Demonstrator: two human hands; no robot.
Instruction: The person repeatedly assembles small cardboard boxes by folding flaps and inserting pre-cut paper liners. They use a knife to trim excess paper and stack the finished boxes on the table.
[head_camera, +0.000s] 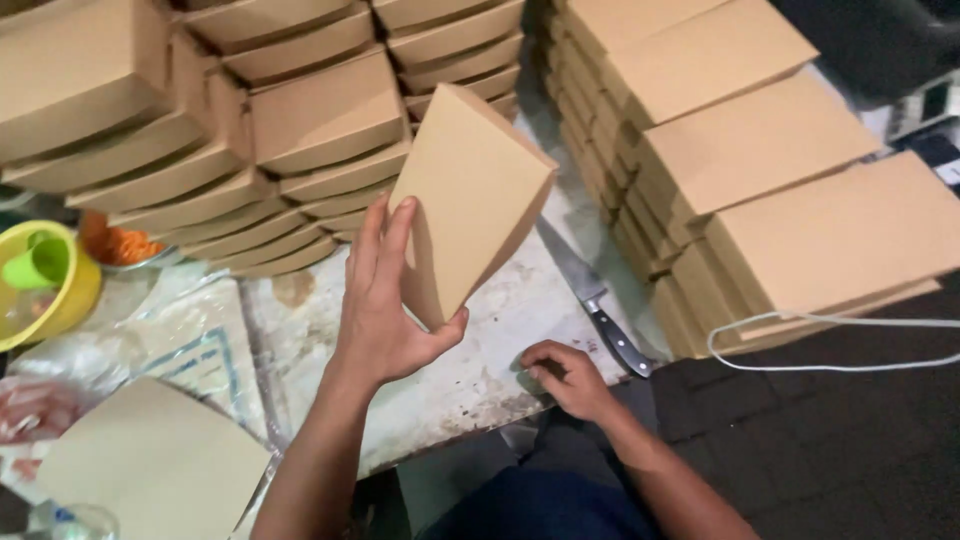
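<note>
free: bare tabletop centre | blocked: box stacks behind, knife right

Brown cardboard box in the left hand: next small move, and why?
Probably bring the right hand up to the brown cardboard box. The left hand alone holds it tilted in the air by one lower corner, while the right rests on the worn table edge near the knife, holding nothing that I can see.

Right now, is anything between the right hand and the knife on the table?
Nothing visible. The right hand rests on the worn table just left of the knife, whose dark handle lies beside it with bare tabletop between. The left hand holds a brown box up, clear of that gap.
</note>
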